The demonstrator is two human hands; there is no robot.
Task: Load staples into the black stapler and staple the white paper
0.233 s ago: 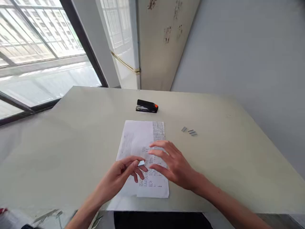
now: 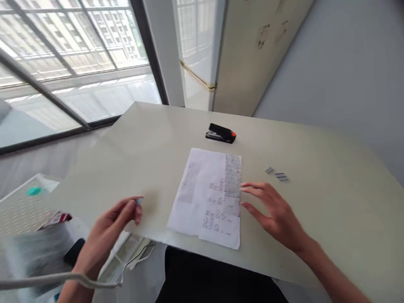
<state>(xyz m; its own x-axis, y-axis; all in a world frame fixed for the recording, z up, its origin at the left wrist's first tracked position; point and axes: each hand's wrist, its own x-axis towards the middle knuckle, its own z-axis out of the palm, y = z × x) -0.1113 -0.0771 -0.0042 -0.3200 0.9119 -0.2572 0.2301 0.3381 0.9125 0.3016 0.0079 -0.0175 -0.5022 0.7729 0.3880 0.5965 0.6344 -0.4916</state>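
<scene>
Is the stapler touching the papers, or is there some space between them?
Apart. The head view shows a strip of table between the stapler and the papers' far edge.

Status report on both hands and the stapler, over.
Left hand pinching a small pale piece. Right hand open, by the right edge of the papers. Black stapler beyond, nothing covering it.

One left hand [image 2: 109, 225], one right hand [image 2: 277, 212], one stapler [image 2: 221, 133], at least three grey strips [image 2: 282, 176]
</scene>
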